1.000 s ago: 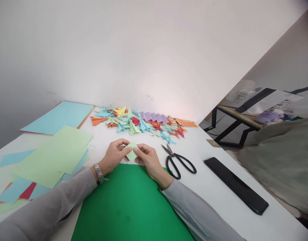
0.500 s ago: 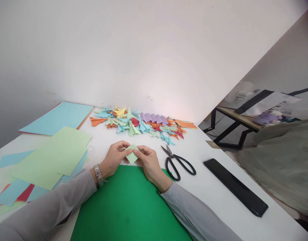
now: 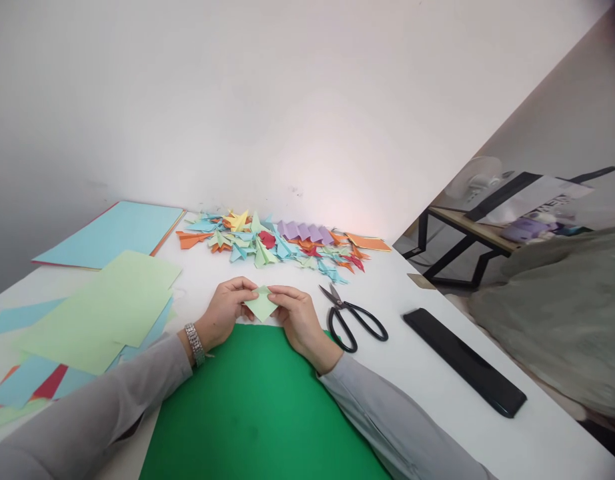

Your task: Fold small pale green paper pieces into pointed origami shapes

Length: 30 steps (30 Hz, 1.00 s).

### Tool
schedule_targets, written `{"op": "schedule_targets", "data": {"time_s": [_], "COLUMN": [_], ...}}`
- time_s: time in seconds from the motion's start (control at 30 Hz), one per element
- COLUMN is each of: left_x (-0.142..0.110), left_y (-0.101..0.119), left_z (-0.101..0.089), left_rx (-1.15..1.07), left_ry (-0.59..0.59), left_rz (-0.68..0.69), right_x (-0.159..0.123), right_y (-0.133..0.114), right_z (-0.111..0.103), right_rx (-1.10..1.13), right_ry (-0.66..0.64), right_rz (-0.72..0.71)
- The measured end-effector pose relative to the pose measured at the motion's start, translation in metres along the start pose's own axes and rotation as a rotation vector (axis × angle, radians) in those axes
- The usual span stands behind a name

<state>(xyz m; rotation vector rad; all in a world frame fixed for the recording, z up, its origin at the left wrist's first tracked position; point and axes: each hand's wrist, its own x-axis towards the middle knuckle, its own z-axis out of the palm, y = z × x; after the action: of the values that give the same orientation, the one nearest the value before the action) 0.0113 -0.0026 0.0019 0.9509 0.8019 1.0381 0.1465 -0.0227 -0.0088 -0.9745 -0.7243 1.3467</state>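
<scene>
A small folded square of light green paper (image 3: 261, 306) is held up between both hands, one corner pointing towards me. My left hand (image 3: 225, 310) pinches its left corner, thumb on top and fingers partly hidden beneath. On the opposite corner my right hand (image 3: 301, 320) is closed in the same way. Both hands are just above the far edge of a green sheet (image 3: 262, 400) that lies on the white table. Black-handled scissors (image 3: 345, 313) lie partly open to the right of my right hand.
Behind the hands is a heap of colourful folded paper pieces (image 3: 262, 248) by the wall. Loose light green sheets (image 3: 102, 313) and a blue-topped paper stack (image 3: 112, 233) lie left. A long black case (image 3: 462, 363) rests near the table's right edge. Beyond stands a wooden bench (image 3: 475, 230).
My thumbs have moved apart from the middle of the green paper to its side corners, so more of its face shows. The whole view has shifted slightly.
</scene>
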Motion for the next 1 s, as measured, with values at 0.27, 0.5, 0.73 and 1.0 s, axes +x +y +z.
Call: {"op": "schedule_targets", "data": {"time_s": [0.27, 0.5, 0.73, 1.0], "left_x": [-0.0014, -0.0026, -0.0023, -0.0027], "left_y": [-0.0012, -0.0013, 0.0015, -0.0023], "left_z": [-0.0001, 0.0003, 0.0025, 0.0007], "left_rx": [0.091, 0.112, 0.098, 0.131], "left_ry": [-0.034, -0.037, -0.012, 0.001], "left_rz": [0.019, 0.011, 0.010, 0.008], "right_x": [0.0004, -0.0013, -0.0010, -0.0039], "right_y": [0.0003, 0.0013, 0.0013, 0.0023], "right_z": [-0.0027, -0.0031, -0.0036, -0.0027], "right_rx": [-0.025, -0.096, -0.108, -0.152], "right_ry": [-0.071, -0.146, -0.123, -0.207], "right_rz": [-0.036, -0.066, -0.069, -0.010]}}
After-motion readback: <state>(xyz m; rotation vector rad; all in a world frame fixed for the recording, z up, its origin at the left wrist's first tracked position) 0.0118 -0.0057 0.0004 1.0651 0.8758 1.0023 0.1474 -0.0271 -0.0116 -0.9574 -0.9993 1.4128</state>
